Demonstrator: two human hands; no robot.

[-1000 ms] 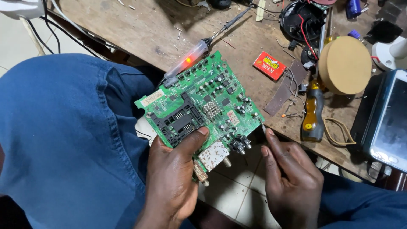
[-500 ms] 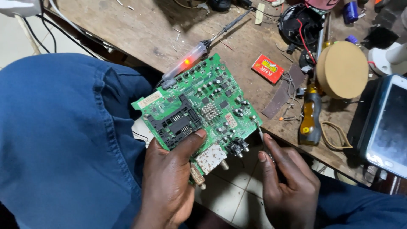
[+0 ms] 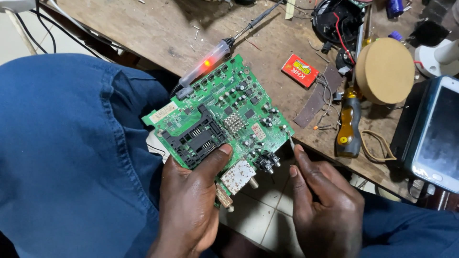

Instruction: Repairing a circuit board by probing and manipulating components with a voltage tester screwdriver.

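Note:
A green circuit board [image 3: 224, 110] with a black card slot, a small heatsink and a metal tuner box is held over my lap. My left hand [image 3: 191, 205] grips its near edge, thumb pressed on top beside the black slot. My right hand [image 3: 325, 205] is just right of the board, fingers pinched on a thin metal tool [image 3: 290, 140] whose tip meets the board's right edge. Behind the board a soldering iron [image 3: 215, 55] with a clear handle and a glowing red light lies on the wooden table [image 3: 143, 28].
On the table to the right are a small red box [image 3: 300, 70], a round tan disc [image 3: 385, 70], a yellow-and-black screwdriver [image 3: 349, 124], a rubber band [image 3: 377, 145] and a dark-screened phone [image 3: 437, 134]. Black wired parts [image 3: 334, 21] sit at the back. Blue trousers [image 3: 62, 143] fill the left.
The board and both hands stay almost where they were. My right fingertips have edged slightly closer to the board's right edge, and the view has drifted a little.

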